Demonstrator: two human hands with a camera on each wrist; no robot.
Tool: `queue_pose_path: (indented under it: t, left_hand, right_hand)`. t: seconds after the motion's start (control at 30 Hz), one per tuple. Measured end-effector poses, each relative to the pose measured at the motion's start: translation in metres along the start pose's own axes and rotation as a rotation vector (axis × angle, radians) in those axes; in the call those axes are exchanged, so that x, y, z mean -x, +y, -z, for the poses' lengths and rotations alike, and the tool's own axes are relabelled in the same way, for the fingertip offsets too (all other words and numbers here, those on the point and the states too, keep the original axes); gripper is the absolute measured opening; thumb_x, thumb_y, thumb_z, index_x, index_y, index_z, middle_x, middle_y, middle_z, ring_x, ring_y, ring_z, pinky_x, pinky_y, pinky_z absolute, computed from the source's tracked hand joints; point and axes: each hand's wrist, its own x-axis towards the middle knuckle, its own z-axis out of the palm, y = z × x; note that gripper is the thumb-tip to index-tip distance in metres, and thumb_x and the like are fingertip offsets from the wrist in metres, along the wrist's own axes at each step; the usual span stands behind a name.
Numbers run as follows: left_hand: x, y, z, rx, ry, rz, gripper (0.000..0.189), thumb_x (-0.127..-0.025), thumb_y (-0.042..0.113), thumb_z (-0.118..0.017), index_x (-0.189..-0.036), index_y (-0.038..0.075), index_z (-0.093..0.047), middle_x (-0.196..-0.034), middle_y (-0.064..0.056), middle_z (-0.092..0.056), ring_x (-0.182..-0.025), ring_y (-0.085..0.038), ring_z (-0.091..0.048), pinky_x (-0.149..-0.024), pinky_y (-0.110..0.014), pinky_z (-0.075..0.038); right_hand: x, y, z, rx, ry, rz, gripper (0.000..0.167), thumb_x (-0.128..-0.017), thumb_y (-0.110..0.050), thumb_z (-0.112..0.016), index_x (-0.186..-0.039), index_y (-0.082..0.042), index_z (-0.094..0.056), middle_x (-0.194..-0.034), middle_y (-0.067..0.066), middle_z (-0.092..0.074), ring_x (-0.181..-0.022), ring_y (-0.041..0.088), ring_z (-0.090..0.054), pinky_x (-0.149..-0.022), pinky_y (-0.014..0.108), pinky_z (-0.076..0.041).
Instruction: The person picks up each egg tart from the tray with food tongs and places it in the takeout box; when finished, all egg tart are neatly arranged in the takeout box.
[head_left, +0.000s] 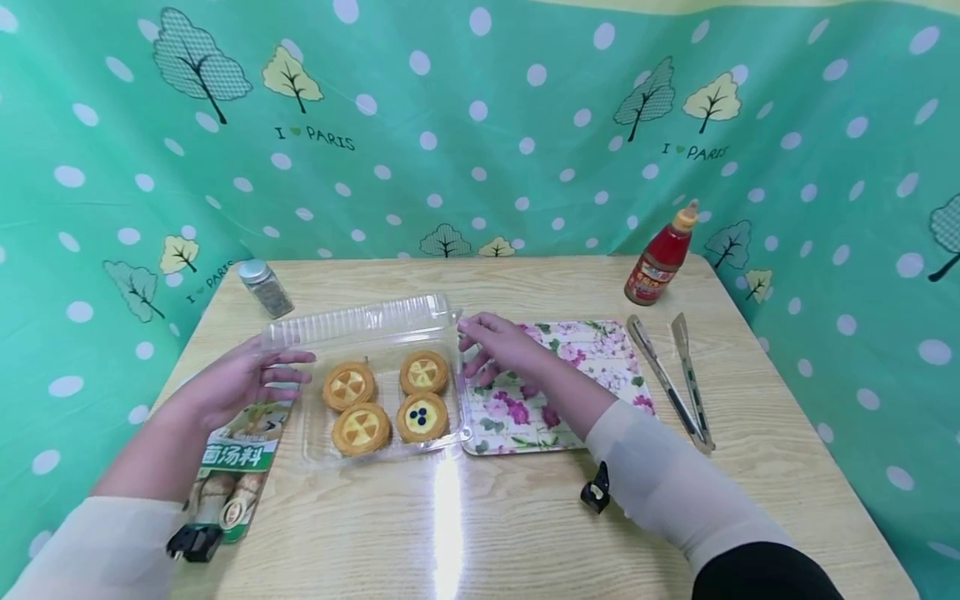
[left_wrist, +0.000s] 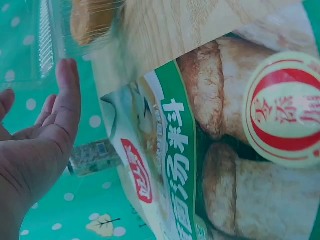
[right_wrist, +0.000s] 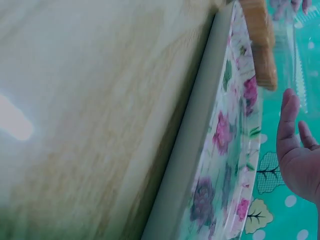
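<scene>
A clear plastic clamshell box [head_left: 318, 429] sits on the table with its ribbed lid [head_left: 360, 323] raised at the back. Inside are round pastry tarts: three with a wedge pattern, such as one tart [head_left: 361, 428], and a tart with dark berries [head_left: 422, 417]. My left hand [head_left: 243, 379] is at the lid's left side, fingers extended, above a green soup-mix packet [head_left: 240, 475]. At the lid's right corner is my right hand [head_left: 502, 346], fingers spread over the floral board [head_left: 525, 417]. In the right wrist view the right hand's fingers [right_wrist: 289, 117] look straight, gripping nothing.
Metal tongs [head_left: 678, 392] lie spread to the right of the board. A red sauce bottle [head_left: 660, 260] stands at the back right, and a small lidded spice jar [head_left: 267, 292] at the back left. A dotted green curtain [head_left: 480, 150] surrounds the wooden table [head_left: 525, 525].
</scene>
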Motion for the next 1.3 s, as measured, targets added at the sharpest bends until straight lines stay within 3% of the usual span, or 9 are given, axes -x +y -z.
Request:
queue_pose_path:
  t: [0.13,0.3,0.4,0.5,0.67,0.87,0.97,1.13,1.3]
  left_hand:
    - [0.01,0.003,-0.002,0.059,-0.047,-0.062,0.043,-0.108,0.04,-0.032,-0.144,0.017,-0.024,-0.133,0.006,-0.055,-0.118,-0.018,-0.062,-0.094,-0.041,-0.058]
    - [0.022,-0.001,-0.004,0.204,-0.18,-0.196,0.042,-0.109,0.019,-0.026,-0.15,0.01,-0.023,-0.149,-0.005,-0.027,-0.127,-0.02,-0.056,-0.101,-0.039,-0.054]
    - [0.031,-0.006,-0.008,0.209,-0.19,-0.174,0.049,-0.109,0.017,-0.027,-0.155,0.013,-0.008,-0.156,-0.01,-0.005,-0.127,-0.021,-0.057,-0.102,-0.036,-0.052]
    - [0.038,-0.008,-0.015,0.113,-0.113,-0.08,0.06,-0.109,0.027,-0.032,-0.155,0.011,0.003,-0.159,-0.022,0.001,-0.121,-0.019,-0.06,-0.099,-0.035,-0.054]
    - [0.052,-0.011,-0.03,-0.011,0.006,0.095,0.072,-0.106,0.039,-0.041,-0.155,0.004,-0.002,-0.149,-0.031,-0.03,-0.113,-0.023,-0.065,-0.095,-0.044,-0.057]
    - [0.067,-0.014,-0.045,0.001,-0.012,0.154,0.073,-0.105,0.035,-0.044,-0.153,-0.006,-0.007,-0.139,-0.027,-0.049,-0.106,-0.036,-0.067,-0.089,-0.045,-0.059]
    - [0.072,-0.018,-0.05,-0.008,-0.04,0.193,0.062,-0.105,0.033,-0.045,-0.146,-0.009,-0.026,-0.122,-0.023,-0.058,-0.095,-0.032,-0.07,-0.083,-0.044,-0.061]
    - [0.077,-0.024,-0.054,0.011,-0.146,0.171,0.042,-0.104,0.023,-0.045,-0.13,-0.01,-0.037,-0.108,-0.017,-0.066,-0.082,-0.025,-0.07,-0.077,-0.044,-0.062]
    - [0.074,-0.028,-0.055,0.011,-0.145,0.132,0.047,-0.102,0.018,-0.051,-0.134,-0.011,-0.03,-0.107,-0.017,-0.065,-0.081,-0.022,-0.069,-0.076,-0.041,-0.063]
  right_hand:
    - [0.009,-0.004,-0.001,-0.022,-0.039,-0.038,0.067,-0.097,-0.067,-0.034,-0.139,-0.016,-0.045,-0.128,0.013,-0.057,-0.1,0.037,-0.066,-0.074,0.044,-0.062]
    - [0.017,-0.008,-0.003,-0.06,-0.078,-0.075,0.081,-0.093,-0.074,-0.027,-0.149,-0.016,-0.034,-0.128,0.017,-0.058,-0.105,0.041,-0.064,-0.075,0.047,-0.062]
    - [0.023,-0.006,-0.004,-0.063,-0.126,-0.116,0.088,-0.088,-0.08,-0.031,-0.154,-0.022,-0.023,-0.129,0.016,-0.057,-0.105,0.045,-0.063,-0.077,0.052,-0.061]
    - [0.033,-0.001,-0.007,-0.056,-0.162,-0.137,0.089,-0.087,-0.081,-0.035,-0.156,-0.027,-0.017,-0.13,0.015,-0.054,-0.103,0.047,-0.062,-0.08,0.055,-0.059]
    - [0.049,0.006,-0.012,-0.046,-0.178,-0.134,0.077,-0.092,-0.07,-0.043,-0.149,-0.02,-0.028,-0.129,0.015,-0.052,-0.095,0.045,-0.065,-0.077,0.049,-0.061]
    - [0.063,0.015,-0.021,-0.088,-0.204,-0.143,0.074,-0.095,-0.054,-0.056,-0.153,-0.018,-0.027,-0.122,0.019,-0.058,-0.075,0.034,-0.067,-0.069,0.046,-0.063]
    - [0.069,0.02,-0.025,-0.095,-0.23,-0.147,0.069,-0.095,-0.049,-0.058,-0.149,-0.014,-0.033,-0.116,0.024,-0.061,-0.071,0.032,-0.067,-0.067,0.046,-0.063]
    - [0.077,0.028,-0.029,-0.08,-0.251,-0.137,0.055,-0.096,-0.039,-0.061,-0.139,-0.009,-0.043,-0.114,0.022,-0.062,-0.077,0.038,-0.069,-0.072,0.052,-0.062]
    - [0.079,0.03,-0.033,-0.106,-0.25,-0.103,0.054,-0.095,-0.02,-0.064,-0.139,-0.008,-0.037,-0.108,0.029,-0.066,-0.071,0.03,-0.071,-0.07,0.052,-0.062]
